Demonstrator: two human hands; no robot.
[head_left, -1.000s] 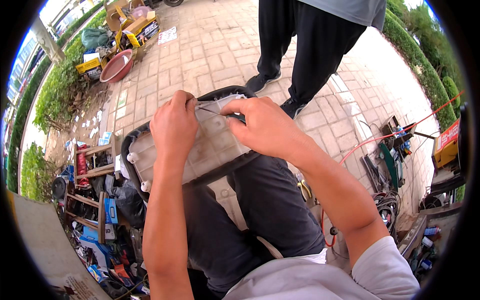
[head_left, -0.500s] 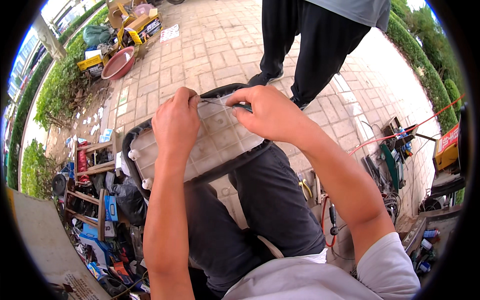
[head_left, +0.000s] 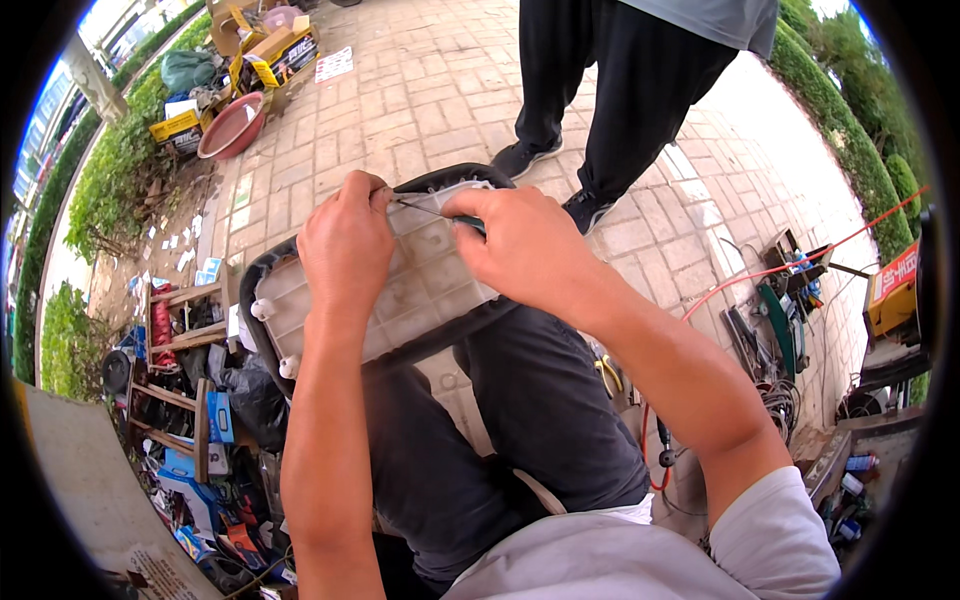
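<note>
Across my thighs lies an upturned seat pad, its pale ribbed plastic base (head_left: 425, 270) facing up and a black cover (head_left: 415, 352) wrapped round the edge. At the far edge my left hand (head_left: 345, 245) is closed, thumb and fingers pinched on the black cover. My right hand (head_left: 525, 245) grips the dark green handle of a thin tool (head_left: 420, 208), like a screwdriver or awl. Its slim metal shaft points left, its tip beside my left fingertips. White round feet (head_left: 263, 309) stick out at the pad's left end.
A person in black trousers (head_left: 640, 100) stands just beyond the pad. At left are wooden racks (head_left: 170, 395) and piled boxes. Yellow-handled pliers (head_left: 607, 372), a red hose (head_left: 745, 283) and tools lie at right. A reddish basin (head_left: 233, 127) rests far left.
My right hand has shifted slightly nearer and left with the tool, uncovering more of the pad's far right corner. My left hand keeps its pinch at the edge.
</note>
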